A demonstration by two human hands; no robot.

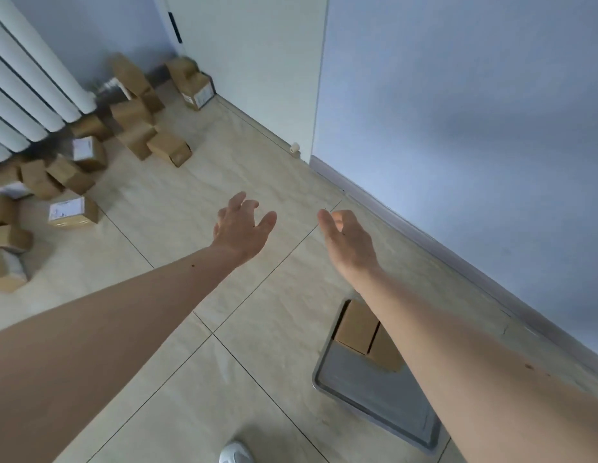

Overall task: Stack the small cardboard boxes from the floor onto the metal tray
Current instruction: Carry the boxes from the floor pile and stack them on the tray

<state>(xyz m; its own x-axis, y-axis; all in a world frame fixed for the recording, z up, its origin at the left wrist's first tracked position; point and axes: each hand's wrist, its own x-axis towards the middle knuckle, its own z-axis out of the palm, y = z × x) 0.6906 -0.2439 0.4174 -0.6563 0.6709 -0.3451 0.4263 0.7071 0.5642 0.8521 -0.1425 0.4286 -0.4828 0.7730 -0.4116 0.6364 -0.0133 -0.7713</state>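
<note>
Hands, left hand and right hand, both empty with fingers loosely spread above the floor; two boxes sit in the tray, while many boxes lie scattered by the radiator, task barely begun.

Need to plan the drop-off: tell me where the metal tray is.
Head view, lower right: the metal tray lies on the tiled floor under the right forearm, two cardboard boxes at its far end.
</note>
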